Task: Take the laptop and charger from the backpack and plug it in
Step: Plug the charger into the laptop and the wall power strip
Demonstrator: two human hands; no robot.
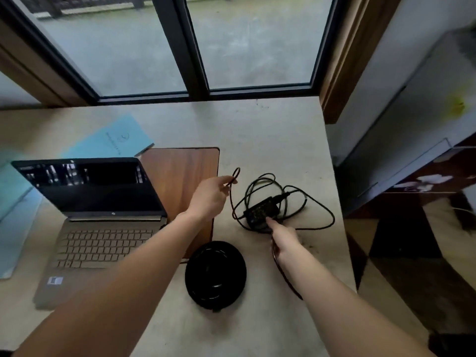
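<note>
The laptop (103, 215) sits open at left of frame on the surface (257, 130). The left hand (211, 194) pinches the charger cable (235, 176); the right hand (283, 238) grips another strand beside the charger brick (261, 211), centre-right. Best to untangle the loops gently before reaching for the port.

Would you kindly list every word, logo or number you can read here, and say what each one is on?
"hp": logo below the laptop screen, only just legible.
Blue folder: a round emblem and a line of print, too blurred to read.
Sticker on the laptop's palm rest: too small to read.
Charger: label print, unreadable.
Nothing else bears text.
</note>
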